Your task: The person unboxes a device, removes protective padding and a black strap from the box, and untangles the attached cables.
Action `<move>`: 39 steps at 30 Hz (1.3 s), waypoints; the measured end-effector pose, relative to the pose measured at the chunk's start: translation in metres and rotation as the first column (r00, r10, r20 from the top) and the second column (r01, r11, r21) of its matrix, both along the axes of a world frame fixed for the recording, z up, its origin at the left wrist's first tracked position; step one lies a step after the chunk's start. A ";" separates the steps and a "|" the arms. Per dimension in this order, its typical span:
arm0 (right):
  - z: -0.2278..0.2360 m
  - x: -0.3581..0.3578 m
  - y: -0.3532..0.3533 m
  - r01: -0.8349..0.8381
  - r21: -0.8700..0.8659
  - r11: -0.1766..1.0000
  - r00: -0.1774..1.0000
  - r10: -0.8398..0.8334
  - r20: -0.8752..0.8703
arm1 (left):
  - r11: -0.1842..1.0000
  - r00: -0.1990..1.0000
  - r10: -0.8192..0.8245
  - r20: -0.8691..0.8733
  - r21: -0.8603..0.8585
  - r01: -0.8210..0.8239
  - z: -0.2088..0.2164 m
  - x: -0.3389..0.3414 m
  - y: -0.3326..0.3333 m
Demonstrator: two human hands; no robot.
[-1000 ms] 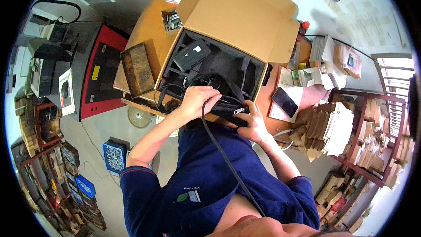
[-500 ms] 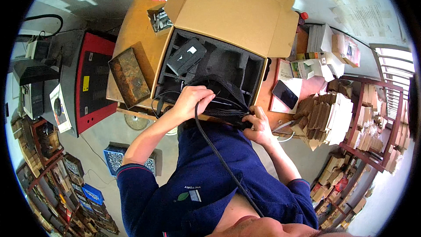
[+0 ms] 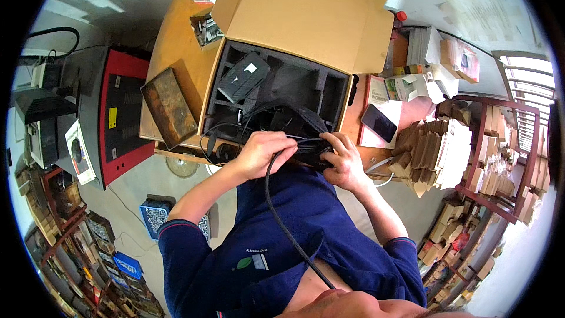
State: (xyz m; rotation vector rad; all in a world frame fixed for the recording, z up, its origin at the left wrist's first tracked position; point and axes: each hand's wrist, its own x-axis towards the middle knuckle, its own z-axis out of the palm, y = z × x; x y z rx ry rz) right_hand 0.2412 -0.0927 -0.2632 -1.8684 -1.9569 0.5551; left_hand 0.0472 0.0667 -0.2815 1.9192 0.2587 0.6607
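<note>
One black cable runs across the dark blue shirt into the left hand, which holds it pinched. Just beside it, the right hand grips a dark bundle, perhaps a mesh pouch, though the tangle hides its shape from me. Both hands are at the near edge of an open cardboard box on the tabletop.

Blk cable pt. hidden by L fingers; box lid cut @ top.

Carton matt cardboard; cable smooth, rubbery; foam insert matt; phone glossy
</note>
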 end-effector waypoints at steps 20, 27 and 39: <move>-0.021 -0.020 0.104 -0.323 -0.271 0.907 0.942 0.336 0.003 | 0.962 0.999 -0.032 0.024 0.271 0.024 -0.005 -0.022 -0.058; -0.065 0.003 0.102 -0.547 0.091 0.832 0.834 0.551 -0.029 | 0.960 0.997 0.014 0.071 0.278 -0.033 -0.013 -0.022 -0.064; -0.082 0.008 0.117 -0.225 -0.462 0.858 0.773 -0.131 -0.621 | 0.885 0.915 0.329 -0.231 0.414 -0.214 -0.020 -0.044 -0.020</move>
